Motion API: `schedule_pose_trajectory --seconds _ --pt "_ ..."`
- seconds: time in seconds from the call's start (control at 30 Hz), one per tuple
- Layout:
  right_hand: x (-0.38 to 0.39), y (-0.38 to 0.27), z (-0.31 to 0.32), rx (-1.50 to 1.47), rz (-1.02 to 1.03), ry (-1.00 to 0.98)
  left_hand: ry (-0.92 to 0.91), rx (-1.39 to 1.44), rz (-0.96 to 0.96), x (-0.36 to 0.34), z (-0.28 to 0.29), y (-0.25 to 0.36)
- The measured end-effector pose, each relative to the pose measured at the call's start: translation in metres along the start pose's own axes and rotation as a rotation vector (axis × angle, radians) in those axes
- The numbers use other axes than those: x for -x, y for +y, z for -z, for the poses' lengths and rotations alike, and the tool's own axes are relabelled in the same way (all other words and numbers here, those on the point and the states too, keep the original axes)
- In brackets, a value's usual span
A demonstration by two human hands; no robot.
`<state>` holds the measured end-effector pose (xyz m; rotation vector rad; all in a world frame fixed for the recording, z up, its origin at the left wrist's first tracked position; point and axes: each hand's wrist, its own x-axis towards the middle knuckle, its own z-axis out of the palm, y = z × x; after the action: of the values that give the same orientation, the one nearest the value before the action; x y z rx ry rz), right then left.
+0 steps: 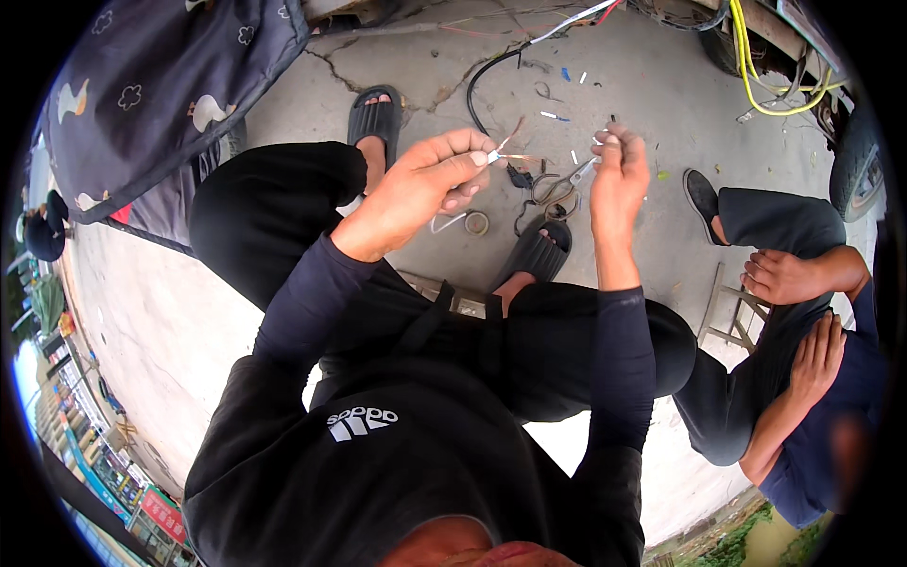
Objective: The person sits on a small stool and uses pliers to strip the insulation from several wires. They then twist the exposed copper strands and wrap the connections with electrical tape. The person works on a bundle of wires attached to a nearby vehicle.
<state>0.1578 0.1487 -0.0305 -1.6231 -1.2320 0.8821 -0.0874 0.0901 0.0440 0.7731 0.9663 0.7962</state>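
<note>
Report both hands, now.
Left hand: closed, holding a wire with bared copper ends.
Right hand: closed, pinching; whether it holds anything cannot be told.

Looks like an open-air yard or roadside spot doubling as a repair corner, def not a proper indoor workshop. Floor's bare cracked concrete (430, 71), there's a vehicle wheel (858, 175) at the right edge and yellow cable (743, 52) hanging upper right. Black cable (472, 97), scissors (578, 174), a tape roll (476, 223) and little offcuts (555, 116) lie around top centre. Lower left has what look like shopfronts with a red sign (163, 515), plus greenery (737, 548) lower right.
</note>
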Motion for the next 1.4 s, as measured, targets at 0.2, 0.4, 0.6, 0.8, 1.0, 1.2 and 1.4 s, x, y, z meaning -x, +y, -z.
schedule_pose_trajectory --seconds 0.2,0.4,0.6,0.8,1.0,1.2,1.4 --pt "0.023 0.215 -0.015 0.505 -0.866 -0.456 0.009 0.291 0.084 0.000 -0.003 0.005" --pt "0.042 0.279 -0.038 1.035 -0.330 -0.193 0.045 0.249 0.020 -0.020 0.008 0.016" --pt "0.028 0.267 -0.044 0.983 -0.429 0.013 0.018 0.256 -0.009 -0.033 0.010 0.019" --pt "0.027 0.283 -0.041 0.882 -0.432 -0.046 0.106 0.353 0.006 -0.029 0.008 0.021" --pt "0.027 0.289 -0.052 0.904 -0.611 0.070 0.087 0.379 0.039 -0.016 0.014 0.032" --pt "0.014 0.238 -0.063 0.537 -0.359 0.105 0.101 0.336 0.008 -0.005 0.012 0.021" --pt "0.004 0.077 -0.083 -0.502 -0.561 -0.127 0.085 0.242 -0.061 0.007 0.021 0.011"
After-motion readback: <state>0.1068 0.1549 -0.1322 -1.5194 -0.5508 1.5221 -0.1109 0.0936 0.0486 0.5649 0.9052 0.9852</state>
